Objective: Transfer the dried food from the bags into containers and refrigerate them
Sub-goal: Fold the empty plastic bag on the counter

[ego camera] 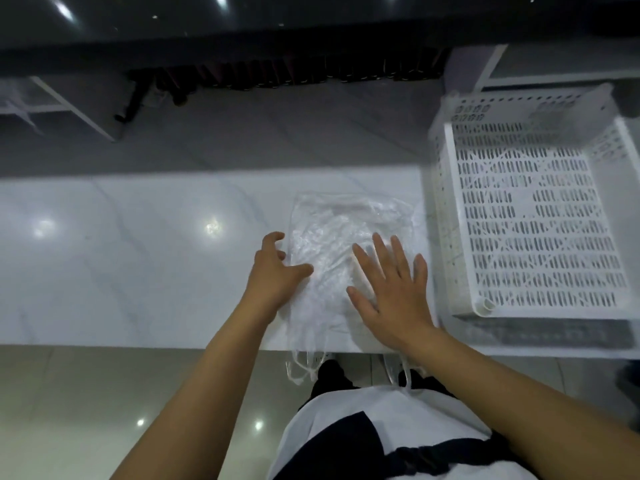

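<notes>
- A flattened pile of clear plastic bags lies on the white counter, near its front edge, just left of a white perforated basket.
- The bags' handles hang over the front edge of the counter, above the tiled floor.
- The right hand lies flat on the right part of the pile, palm down, fingers straight and spread; its grip is apart and clamps nothing.
- The left hand sits at the pile's left edge with fingers curled and the thumb lying on the plastic; whether this grip is clamped on the plastic or only touches it I cannot tell.
- No dried food shows through the plastic; the pile looks thin and crumpled, and how many bags make it up is not clear.
- The basket stands on the right end of the counter, its slotted bottom bare and its near corner close to the right hand, not touching it.
- Beyond the counter runs a grey floor strip, then a dark glossy surface with light reflections.
- At the bottom of the view, the person's white and dark clothing shows between the 2 bare forearms.
</notes>
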Available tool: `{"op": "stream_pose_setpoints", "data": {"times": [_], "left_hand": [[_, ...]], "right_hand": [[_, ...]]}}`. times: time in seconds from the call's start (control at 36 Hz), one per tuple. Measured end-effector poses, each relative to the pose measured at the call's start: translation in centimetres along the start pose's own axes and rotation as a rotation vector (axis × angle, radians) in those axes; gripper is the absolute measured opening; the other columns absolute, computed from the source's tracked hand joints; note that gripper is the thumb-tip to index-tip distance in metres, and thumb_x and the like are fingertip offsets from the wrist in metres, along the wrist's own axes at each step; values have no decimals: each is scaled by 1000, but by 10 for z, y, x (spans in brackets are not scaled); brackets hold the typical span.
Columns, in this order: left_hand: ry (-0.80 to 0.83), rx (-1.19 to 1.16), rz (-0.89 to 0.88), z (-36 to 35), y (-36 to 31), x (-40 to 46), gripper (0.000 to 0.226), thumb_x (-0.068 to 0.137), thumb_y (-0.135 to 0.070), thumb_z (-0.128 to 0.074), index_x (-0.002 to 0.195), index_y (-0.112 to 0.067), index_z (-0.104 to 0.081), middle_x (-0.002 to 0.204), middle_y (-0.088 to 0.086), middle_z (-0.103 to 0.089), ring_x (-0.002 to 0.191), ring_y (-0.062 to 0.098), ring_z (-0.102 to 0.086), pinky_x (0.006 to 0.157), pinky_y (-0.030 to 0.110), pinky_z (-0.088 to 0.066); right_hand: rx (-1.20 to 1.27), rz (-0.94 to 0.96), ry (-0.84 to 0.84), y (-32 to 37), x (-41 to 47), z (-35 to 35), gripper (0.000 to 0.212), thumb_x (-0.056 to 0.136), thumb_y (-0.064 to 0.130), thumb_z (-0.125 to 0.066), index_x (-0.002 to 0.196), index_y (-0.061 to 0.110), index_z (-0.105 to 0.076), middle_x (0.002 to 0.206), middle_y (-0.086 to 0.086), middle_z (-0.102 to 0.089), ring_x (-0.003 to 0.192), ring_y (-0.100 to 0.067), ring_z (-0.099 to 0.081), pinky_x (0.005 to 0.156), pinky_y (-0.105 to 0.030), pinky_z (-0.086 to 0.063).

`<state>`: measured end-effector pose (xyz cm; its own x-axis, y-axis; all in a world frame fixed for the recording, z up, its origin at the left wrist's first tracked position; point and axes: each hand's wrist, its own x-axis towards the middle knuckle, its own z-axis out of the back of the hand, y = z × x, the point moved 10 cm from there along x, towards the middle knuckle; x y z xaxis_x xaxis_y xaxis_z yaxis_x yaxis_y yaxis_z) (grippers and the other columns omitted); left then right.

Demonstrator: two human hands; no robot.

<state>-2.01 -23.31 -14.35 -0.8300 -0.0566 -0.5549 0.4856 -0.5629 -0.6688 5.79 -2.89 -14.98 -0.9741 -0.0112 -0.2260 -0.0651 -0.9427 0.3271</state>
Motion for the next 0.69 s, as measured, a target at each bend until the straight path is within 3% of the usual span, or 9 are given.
{"op": "stream_pose_setpoints", "data": {"times": [0.14, 0.22, 0.31, 0.42, 0.5, 0.61, 0.69], "left_hand": [[72, -130, 86, -2, 0, 4, 72, 79, -14, -82, 138, -26, -44, 102, 2, -62, 85, 18, -67, 65, 27, -55], [68, -117, 93, 0, -2, 2, 62, 78, -14, -83, 131, -23, -52, 106, 8, -68, 88, 22, -69, 72, 32, -58], [102, -123, 86, -8, 1, -8, 39, 78, -13, -82, 109, -24, -61, 103, 6, -70, 84, 21, -71, 67, 29, -58], [107, -78, 19, -19, 4, -22, 43, 81, -15, -76, 121, -21, -62, 109, 4, -67, 92, 21, -69, 73, 32, -58], [79, 13, -62, -22, 0, -28, 36, 83, -18, -71, 115, -30, -62, 102, -4, -65, 93, 17, -67, 84, 40, -59], [-11, 121, -138, -13, -3, -34, 29, 85, -21, -66, 110, -37, -60, 93, -8, -65, 84, 12, -66, 76, 33, -56], [-111, 159, -149, 15, -3, -29, 28, 85, -23, -68, 108, -38, -60, 86, -17, -59, 78, -1, -59, 63, 21, -45]], "right_hand": [[0, -98, 71, -10, 17, 4, 64, 101, 59, -14, 156, 39, 10, 165, 5, 21, 149, -22, 29, 117, -59, 13], [15, -120, 104, -12, 24, -1, 63, 102, 55, -17, 157, 37, 8, 165, 3, 21, 148, -22, 30, 116, -59, 18], [32, -109, 99, -9, 23, -5, 64, 102, 54, -20, 157, 37, 9, 165, 3, 24, 146, -22, 34, 114, -60, 21], [53, -92, 110, -4, 24, -11, 64, 102, 53, -21, 157, 38, 9, 164, 5, 25, 145, -21, 35, 111, -61, 24], [61, -86, 115, 2, 28, -14, 63, 102, 52, -20, 157, 39, 8, 164, 6, 26, 145, -21, 36, 109, -62, 26], [67, -46, 146, 19, 32, -19, 62, 103, 52, -19, 157, 39, 8, 164, 5, 25, 145, -21, 35, 110, -63, 24], [120, -11, 170, 33, 38, -16, 61, 103, 53, -23, 157, 41, 2, 165, 5, 23, 147, -21, 33, 110, -61, 25]]}}
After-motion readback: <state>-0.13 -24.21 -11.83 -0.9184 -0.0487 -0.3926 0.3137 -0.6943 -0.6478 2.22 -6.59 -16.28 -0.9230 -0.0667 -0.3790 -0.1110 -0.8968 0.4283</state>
